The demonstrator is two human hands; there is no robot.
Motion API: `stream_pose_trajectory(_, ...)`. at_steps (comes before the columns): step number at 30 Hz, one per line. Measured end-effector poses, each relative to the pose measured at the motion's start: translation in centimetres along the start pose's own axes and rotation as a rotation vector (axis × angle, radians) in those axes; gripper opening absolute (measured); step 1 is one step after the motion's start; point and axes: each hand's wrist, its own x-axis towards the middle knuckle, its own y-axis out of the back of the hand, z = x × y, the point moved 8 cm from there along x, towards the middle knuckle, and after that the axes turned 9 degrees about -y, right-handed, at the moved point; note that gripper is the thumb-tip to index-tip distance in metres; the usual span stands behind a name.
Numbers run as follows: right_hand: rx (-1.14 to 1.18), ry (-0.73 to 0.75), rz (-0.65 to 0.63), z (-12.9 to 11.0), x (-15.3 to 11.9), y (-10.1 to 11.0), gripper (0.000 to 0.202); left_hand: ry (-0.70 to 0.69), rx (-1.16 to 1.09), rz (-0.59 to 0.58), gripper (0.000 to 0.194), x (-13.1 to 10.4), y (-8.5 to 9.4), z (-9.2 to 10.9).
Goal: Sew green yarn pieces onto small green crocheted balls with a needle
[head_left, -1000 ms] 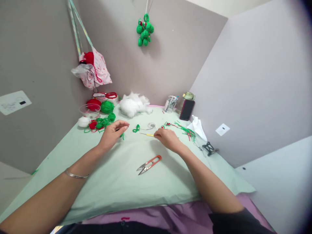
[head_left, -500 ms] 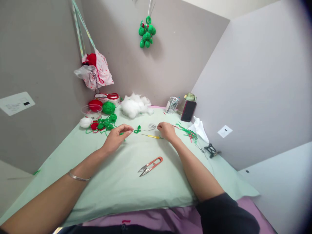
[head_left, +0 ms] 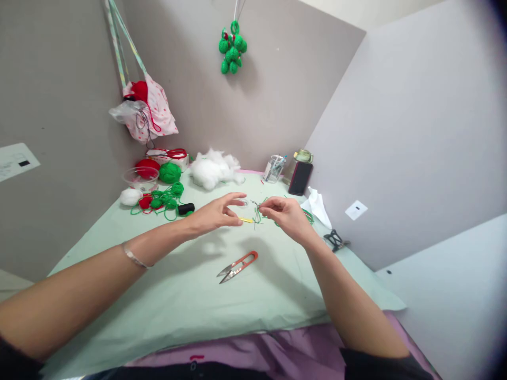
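My left hand (head_left: 219,211) is raised over the middle of the table, thumb and fingers apart, with nothing between them. Just to its right, my right hand (head_left: 284,212) pinches a small tangle of thin dark thread (head_left: 256,206), with strands hanging below the fingertips. A yellow-handled crochet hook (head_left: 246,220) lies by my left thumb, partly hidden. Closer to me lie thread snips (head_left: 237,267) with an orange handle, blades pointing left. A black thread spool (head_left: 186,209) rests beside my left wrist.
Green yarn (head_left: 170,198), a white yarn ball (head_left: 131,197) and a plastic tub (head_left: 138,179) sit at the left. White stuffing (head_left: 214,170) is at the back. A phone (head_left: 301,178), a cup of tools (head_left: 274,169) and a black clip-like object (head_left: 336,240) stand right.
My left hand has moved right and its fingers have spread. My right hand has lifted with dark thread in its fingers. The small green crocheted piece is out of sight. The view has shifted slightly.
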Motion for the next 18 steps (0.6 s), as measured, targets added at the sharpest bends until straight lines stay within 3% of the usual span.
stream_pose_trajectory(3,0.054,0.002,0.016,-0.5,-0.9,0.9,0.017,0.036,-0.157,-0.188,0.083,1.5,-3.8,-1.3)
stream_pose_trajectory(6,0.026,0.022,0.119,-0.3,-2.1,3.7,0.016,0.05,-0.227,-0.247,0.04,2.5,-6.2,-2.5)
stream_pose_trajectory(8,-0.068,0.057,0.27,-0.1,-3.6,7.1,0.014,0.068,-0.263,-0.219,0.027,2.8,-6.8,-3.2)
stream_pose_trajectory(11,-0.311,0.069,0.551,0.3,-7.0,13.0,0.012,0.099,-0.291,-0.172,0.026,3.1,-7.3,-4.0)
stream_pose_trajectory(14,-0.511,0.012,0.857,0.4,-11.5,18.2,0.008,0.129,-0.256,-0.2,0.028,3.7,-8.4,-4.6)
stream_pose_trajectory(16,-0.52,-0.005,0.986,0.4,-14.1,20.1,0.008,0.132,-0.225,-0.253,0.028,4.7,-10.0,-4.7)
stream_pose_trajectory(18,-0.48,0.008,1.028,0.4,-15.6,20.8,0.009,0.101,-0.208,-0.314,0.026,6.2,-12.2,-4.3)
